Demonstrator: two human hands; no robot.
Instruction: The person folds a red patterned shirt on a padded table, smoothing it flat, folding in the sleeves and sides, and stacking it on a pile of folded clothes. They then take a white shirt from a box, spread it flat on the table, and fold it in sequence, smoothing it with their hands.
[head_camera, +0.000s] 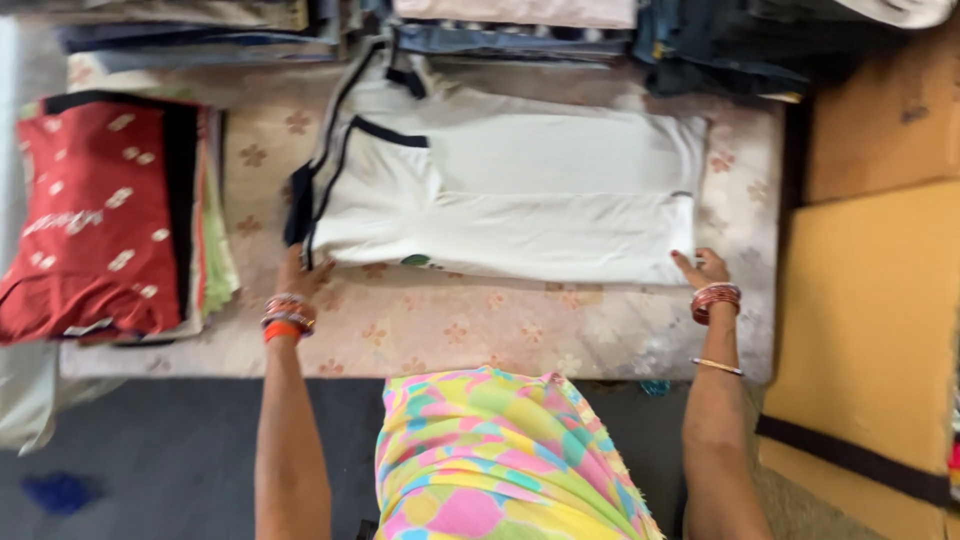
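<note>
your left hand (292, 272) is down at the near left corner of the white t-shirt (520, 200), right where the dark trim of the sleeve ends. the fingers are mostly tucked under or behind the fabric edge, so it looks like you're pinching that corner, but the frame is blurry and i honestly can't tell for sure if it's a grip or just a touch. your right hand (702, 268) is at the near right corner of the same shirt, fingers curled on the hem end, thumb pointing up toward the cloth, touching it.

the shirt itself lies flat across the middle of the floral bedsheet (420, 320), already folded lengthwise into a long strip with the sleeves stacked at the left end. a small green patch peeks out on its near edge.

off to the left there's a pile of folded clothes with a red printed garment (90, 215) on top, well apart from the shirt. along the far edge sit stacks of folded jeans and fabric (560, 35). on the right, a yellow foam mat (870, 320) sits just beside the sheet.
</note>
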